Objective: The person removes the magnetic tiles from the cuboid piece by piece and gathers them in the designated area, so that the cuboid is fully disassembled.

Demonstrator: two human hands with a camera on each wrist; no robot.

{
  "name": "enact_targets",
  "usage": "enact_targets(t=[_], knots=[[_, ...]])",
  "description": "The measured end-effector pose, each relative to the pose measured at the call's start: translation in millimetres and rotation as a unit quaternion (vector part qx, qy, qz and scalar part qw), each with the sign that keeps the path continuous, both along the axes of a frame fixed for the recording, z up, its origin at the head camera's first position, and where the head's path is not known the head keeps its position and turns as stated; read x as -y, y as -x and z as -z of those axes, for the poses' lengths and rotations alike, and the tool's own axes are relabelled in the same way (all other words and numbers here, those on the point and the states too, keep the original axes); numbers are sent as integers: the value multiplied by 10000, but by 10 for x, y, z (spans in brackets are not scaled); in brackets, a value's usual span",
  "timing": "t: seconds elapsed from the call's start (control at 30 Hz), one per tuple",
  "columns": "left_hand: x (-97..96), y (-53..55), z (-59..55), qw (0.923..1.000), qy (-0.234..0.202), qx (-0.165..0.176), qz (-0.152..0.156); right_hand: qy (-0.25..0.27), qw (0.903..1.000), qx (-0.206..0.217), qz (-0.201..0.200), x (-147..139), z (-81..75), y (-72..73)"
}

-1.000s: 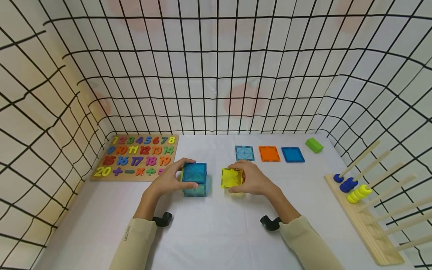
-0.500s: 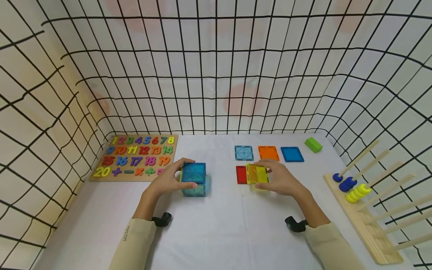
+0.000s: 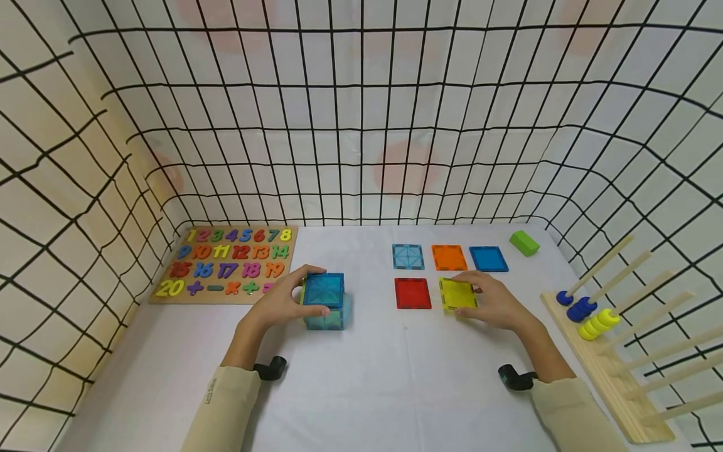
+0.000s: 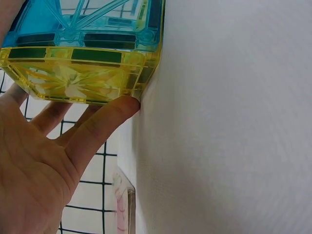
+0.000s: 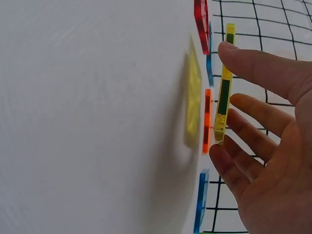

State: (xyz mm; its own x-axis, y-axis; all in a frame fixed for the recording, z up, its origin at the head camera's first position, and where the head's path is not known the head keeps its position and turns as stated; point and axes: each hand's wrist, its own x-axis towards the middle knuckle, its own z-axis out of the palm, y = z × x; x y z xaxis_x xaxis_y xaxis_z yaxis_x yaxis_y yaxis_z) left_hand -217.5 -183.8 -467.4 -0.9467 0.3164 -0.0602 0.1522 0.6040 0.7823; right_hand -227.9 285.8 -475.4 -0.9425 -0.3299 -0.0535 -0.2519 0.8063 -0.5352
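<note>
While the left hand (image 3: 282,301) grips the box (image 3: 324,290), I see the right hand (image 3: 496,301) has carried its pinched yellow tile (image 3: 456,295) — apparently airborne — rightward, uncovering the red tile (image 3: 412,293).

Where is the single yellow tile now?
In the head view, the yellow tile is right of centre, in the right hand, with the red tile to its left.

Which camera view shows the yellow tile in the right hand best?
The head view, because the yellow tile shows its broad face. The right wrist view shows mainly its thin edge; the left wrist view does not show it.
</note>
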Motion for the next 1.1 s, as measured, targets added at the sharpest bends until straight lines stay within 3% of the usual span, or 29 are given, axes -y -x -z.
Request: enact_targets(t=[0.47,0.73,0.97,1.1], knots=[[57,3,46,9992,-247,-79,288,170,9998,102,20,-77,138,82],[3,15,56,9995,-300,-72,74,237,9997,-25,-28,-52,81,86],[-55,12,61,9992,-406,-16,67,836,9959,-237,234,83,48,79],[-56,5,51,9981,-563,-77,233,1386,9896,-142,372,250,13,54]])
